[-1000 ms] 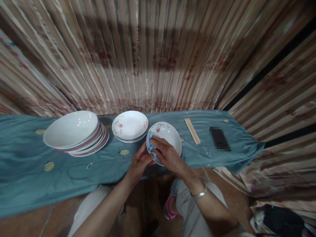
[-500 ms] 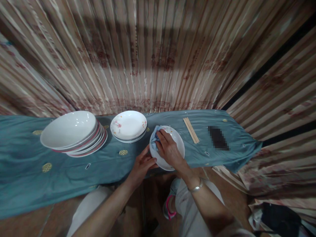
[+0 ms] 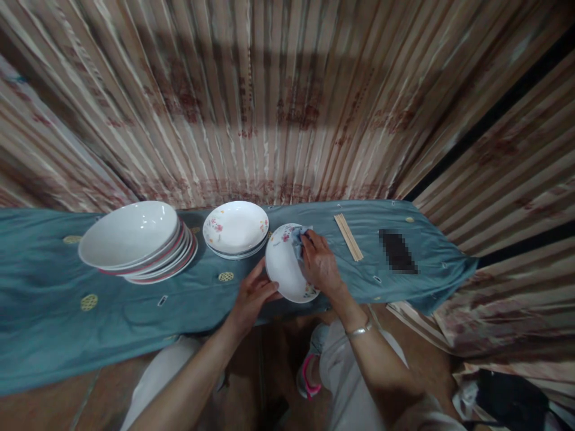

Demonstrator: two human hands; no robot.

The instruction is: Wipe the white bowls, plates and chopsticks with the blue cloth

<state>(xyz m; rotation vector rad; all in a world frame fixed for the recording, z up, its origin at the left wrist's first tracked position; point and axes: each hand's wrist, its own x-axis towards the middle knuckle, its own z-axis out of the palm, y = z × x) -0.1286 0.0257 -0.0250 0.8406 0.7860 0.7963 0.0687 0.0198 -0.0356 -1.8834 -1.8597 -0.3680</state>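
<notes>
A white plate with a flower pattern (image 3: pixel 284 269) is tilted up over the front part of the table. My left hand (image 3: pixel 252 294) grips its left rim, thumb on the upper face and fingers beneath. A light blue cloth (image 3: pixel 299 240) is bunched in my right hand (image 3: pixel 320 263), pressed against the plate's upper right side. Part of the plate's right side is hidden behind that hand. Just beyond my left hand stands a short stack of similar flowered plates (image 3: pixel 236 227).
Large white bowls (image 3: pixel 130 236) are stacked, leaning, over red-rimmed dishes at the left. Several wooden chopsticks (image 3: pixel 348 237) and a dark blurred-out rectangle (image 3: pixel 398 251) lie to the right on the teal tablecloth (image 3: pixel 188 305). Pleated curtains (image 3: pixel 287 120) hang behind the table.
My right hand has wiped the cloth from the plate's left side across to its right. The plate has shifted slightly left and tilted, and my left hand has moved left with it.
</notes>
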